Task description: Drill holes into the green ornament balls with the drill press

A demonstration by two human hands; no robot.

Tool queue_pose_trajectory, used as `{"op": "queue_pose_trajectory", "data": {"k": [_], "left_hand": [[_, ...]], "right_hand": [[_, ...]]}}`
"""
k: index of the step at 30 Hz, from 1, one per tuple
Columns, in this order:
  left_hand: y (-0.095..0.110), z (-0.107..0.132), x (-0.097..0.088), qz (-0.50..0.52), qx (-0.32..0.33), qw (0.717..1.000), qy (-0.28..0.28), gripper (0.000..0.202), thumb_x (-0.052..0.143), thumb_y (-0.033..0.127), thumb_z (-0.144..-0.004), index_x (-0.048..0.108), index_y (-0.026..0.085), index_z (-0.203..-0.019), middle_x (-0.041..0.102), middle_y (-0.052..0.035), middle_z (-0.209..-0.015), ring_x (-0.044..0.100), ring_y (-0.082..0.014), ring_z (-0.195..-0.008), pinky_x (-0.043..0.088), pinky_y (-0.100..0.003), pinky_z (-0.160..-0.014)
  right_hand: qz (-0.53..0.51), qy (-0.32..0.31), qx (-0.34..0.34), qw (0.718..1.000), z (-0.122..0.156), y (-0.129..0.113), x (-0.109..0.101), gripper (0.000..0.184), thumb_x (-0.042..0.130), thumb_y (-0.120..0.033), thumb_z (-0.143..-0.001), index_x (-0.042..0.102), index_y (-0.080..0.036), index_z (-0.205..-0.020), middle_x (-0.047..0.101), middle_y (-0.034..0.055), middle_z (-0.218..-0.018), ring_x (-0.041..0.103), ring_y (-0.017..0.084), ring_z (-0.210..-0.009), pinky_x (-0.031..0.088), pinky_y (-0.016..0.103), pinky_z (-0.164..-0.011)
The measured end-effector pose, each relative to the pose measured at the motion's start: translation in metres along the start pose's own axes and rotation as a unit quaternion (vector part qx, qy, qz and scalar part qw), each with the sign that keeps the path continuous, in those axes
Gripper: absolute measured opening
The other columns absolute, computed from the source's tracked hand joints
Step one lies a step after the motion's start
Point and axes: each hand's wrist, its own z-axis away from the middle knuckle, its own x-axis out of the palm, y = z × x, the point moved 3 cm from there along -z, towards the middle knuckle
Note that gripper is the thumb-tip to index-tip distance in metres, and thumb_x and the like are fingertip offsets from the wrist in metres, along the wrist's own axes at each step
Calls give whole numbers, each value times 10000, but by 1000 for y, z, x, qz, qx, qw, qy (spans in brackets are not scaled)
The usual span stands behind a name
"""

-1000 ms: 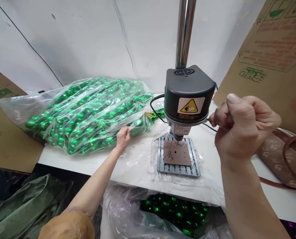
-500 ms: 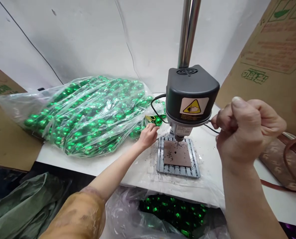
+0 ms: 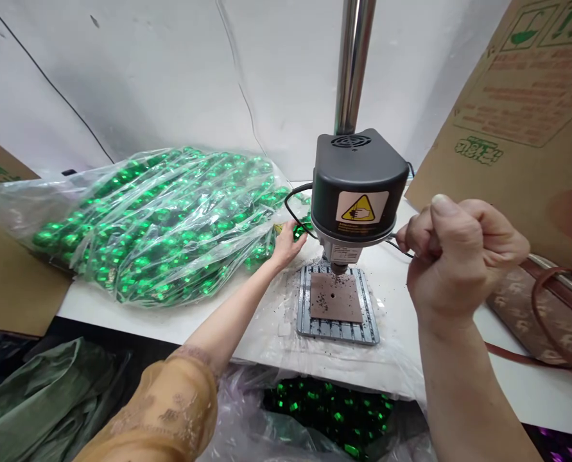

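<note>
Left hand: The person's left hand (image 3: 288,246) reaches to the mouth of a clear plastic bag (image 3: 170,231), its fingers at a few shiny green beads (image 3: 305,229); partly hidden at this angle, so whether they grip or merely touch cannot be told.
Green beads: They lie at the bag's mouth, left of the drill (image 3: 360,186) and just behind the hand, with many more inside the bag. A pinch by thumb and forefinger would probably suit, drawn out gently so the plastic does not come too.
Right hand: Raised beside the drill, the right hand (image 3: 463,256) is closed in a fist on a thin handle (image 3: 395,237) at the machine's side. A steady hold here seems wise while the other hand is among the beads.
Drill: Its chuck (image 3: 339,268) stands above a brown board (image 3: 343,309) flecked with dark crumbs and marked by one small hole. That hole looks the natural guide for lining up; brushing the crumbs off first would help anything sit flat.
Cord: A black cord (image 3: 286,204) loops close by the left hand; beads could snag there, so a path in front of it looks safer.
Warning label: The yellow sign (image 3: 359,208) shows a hand, a fair reminder to keep fingers clear of the chuck.
</note>
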Motion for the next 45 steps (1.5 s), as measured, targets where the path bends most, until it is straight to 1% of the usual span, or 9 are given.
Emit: {"op": "queue_pose_trajectory", "data": {"k": [3, 5, 8, 11, 18, 25, 33, 38, 45], "left_hand": [[6, 30, -18, 157, -91, 983, -10, 379, 610, 473, -908, 612, 232, -1200, 671, -66, -1151, 647, -213, -1029, 557, -346, -859], [11, 54, -24, 290, -180, 939, -30, 451, 654, 551, -864, 588, 237, -1182, 680, -49, -1066, 670, -183, -899, 582, -336, -770], [23, 84, -24, 438, -272, 855, -56, 510, 792, 482, -762, 548, 226, -1128, 684, -25, -963, 693, -177, -822, 605, -406, -802], [35, 100, -19, 479, -295, 824, -71, 531, 796, 447, -759, 551, 228, -1176, 691, -26, -988, 709, -189, -832, 595, -418, -821], [43, 110, 2, 401, -219, 887, -70, 513, 843, 437, -728, 657, 188, -1135, 729, -47, -1012, 672, -164, -933, 502, -286, -868], [41, 115, 19, 304, -167, 929, -129, 524, 818, 470, -748, 663, 194, -1166, 727, -79, -1127, 667, -203, -985, 496, -336, -903], [42, 120, 22, 173, -70, 974, -127, 529, 830, 423, -743, 677, 225, -1209, 683, -90, -1217, 614, -281, -1168, 460, -429, -1043], [50, 124, 26, 163, -5, 977, -141, 532, 834, 389, -750, 635, 214, -1211, 657, -98, -1221, 598, -286, -1184, 463, -446, -1049], [51, 133, 34, 192, -54, 961, -190, 550, 821, 351, -771, 569, 221, -1242, 628, -113, -1280, 599, -304, -1209, 470, -477, -1065]], "right_hand": [[-5, 1, -3, 1000, 0, 1, 0, 398, 662, -227, -805, 439, -199, -477, 391, -82, -403, 369, 65, -364, 298, 283, -390], [-10, 2, -6, 1000, 0, 1, 0, 396, 656, -218, -808, 440, -198, -477, 387, -82, -402, 364, 63, -364, 292, 282, -394], [-15, 2, -5, 1000, 0, 1, 0, 399, 652, -210, -809, 430, -197, -478, 376, -85, -399, 355, 56, -363, 292, 274, -400], [-14, 0, -7, 1000, 0, 1, 0, 408, 642, -217, -822, 415, -196, -483, 369, -86, -400, 349, 47, -372, 295, 265, -418], [-28, -15, -8, 999, -1, 3, -1, 432, 659, -242, -839, 392, -203, -502, 320, -82, -412, 334, 51, -401, 288, 272, -453], [-16, -32, -22, 999, 1, 3, -1, 437, 635, -249, -883, 375, -211, -532, 332, -68, -442, 333, 62, -419, 301, 286, -481], [-8, -31, -20, 999, 1, 3, -1, 445, 632, -260, -888, 358, -217, -540, 311, -69, -448, 323, 61, -424, 301, 292, -493], [0, -37, -29, 999, 2, 3, -1, 445, 620, -256, -897, 354, -213, -544, 306, -68, -454, 328, 62, -430, 301, 295, -510], [-8, -47, -34, 998, 2, 3, -1, 439, 614, -244, -899, 350, -213, -548, 313, -67, -452, 329, 66, -428, 295, 297, -501]]}}
